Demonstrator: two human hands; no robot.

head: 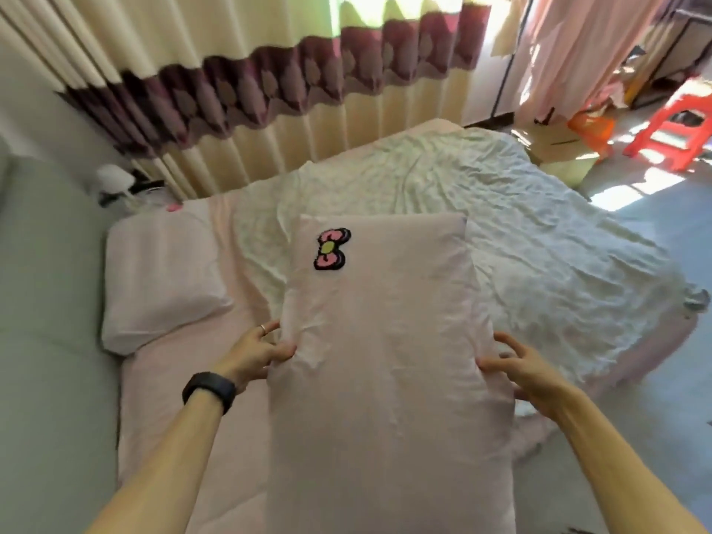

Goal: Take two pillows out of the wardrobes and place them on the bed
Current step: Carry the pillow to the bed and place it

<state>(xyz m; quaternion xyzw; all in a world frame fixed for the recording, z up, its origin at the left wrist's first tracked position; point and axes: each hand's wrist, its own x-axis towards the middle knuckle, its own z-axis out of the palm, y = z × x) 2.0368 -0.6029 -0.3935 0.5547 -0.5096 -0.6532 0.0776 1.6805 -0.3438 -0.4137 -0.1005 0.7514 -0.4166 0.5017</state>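
A long pale pink pillow (385,341) with a pink bow patch near its far end is held lengthwise over the bed (200,418). My left hand (258,350) pinches its left edge. My right hand (528,370) presses its right edge with the fingers spread. A second pale pink pillow (162,279) lies flat at the head of the bed on the left, apart from the one I hold. A crumpled white quilt (520,244) covers the far and right part of the bed. The near end of the held pillow runs out of the frame at the bottom.
A grey wall (50,341) runs along the left. Cream and purple curtains (231,90) hang behind the bed. A white object (113,183) stands in the far left corner. Orange plastic stools (670,129) and pink hanging fabric (585,52) are at the far right, with grey floor (655,379) beside the bed.
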